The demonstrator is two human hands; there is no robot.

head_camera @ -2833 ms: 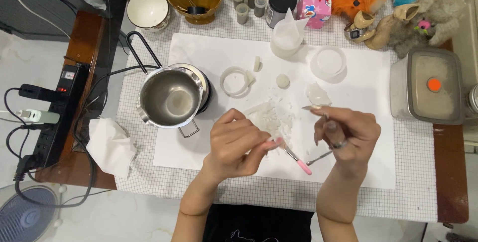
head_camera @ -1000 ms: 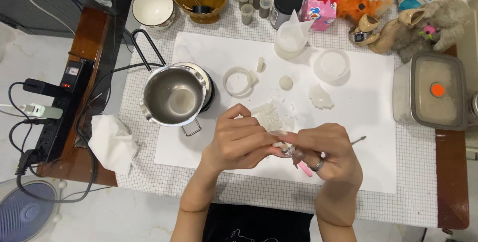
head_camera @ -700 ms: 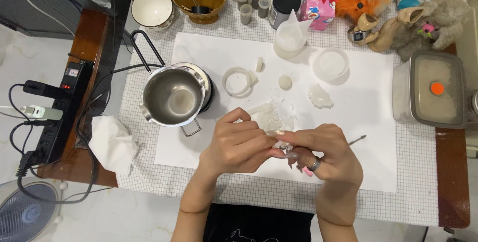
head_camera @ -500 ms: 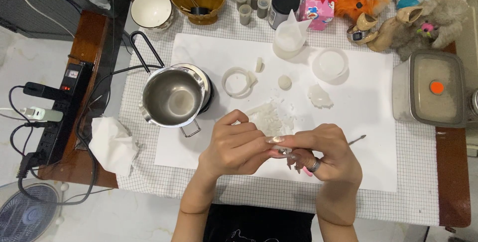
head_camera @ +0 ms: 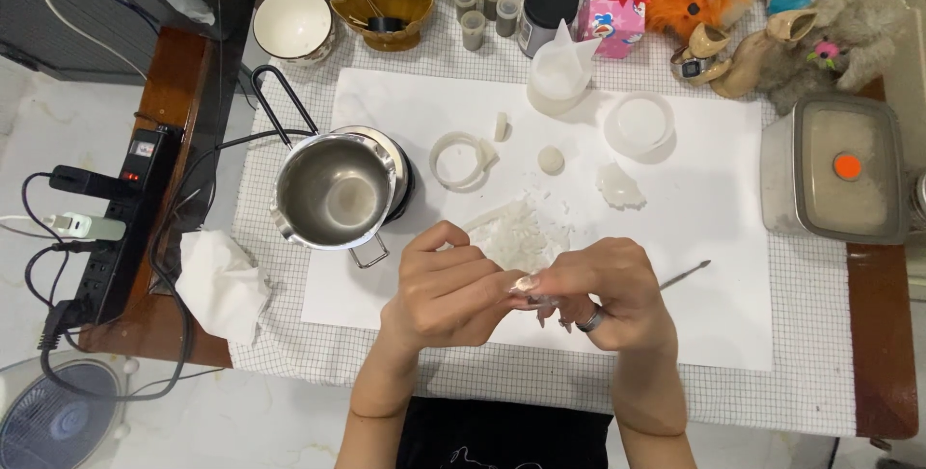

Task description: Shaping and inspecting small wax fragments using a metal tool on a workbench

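Two hands meeting, left hand [head_camera: 449, 286] and right hand [head_camera: 612, 290] pinching small clear piece [head_camera: 533, 295] between fingertips

Both hands meet over the white paper sheet [head_camera: 733, 315], near its front edge: the left hand [head_camera: 446, 288] and the ringed right hand [head_camera: 610, 293] pinch a small pale piece [head_camera: 533, 297] between their fingertips. A thin metal tool [head_camera: 687, 274] juts from the right hand. White wax shavings [head_camera: 513, 231] lie just behind the hands, and a steel pot [head_camera: 333, 193] stands at the sheet's left edge.
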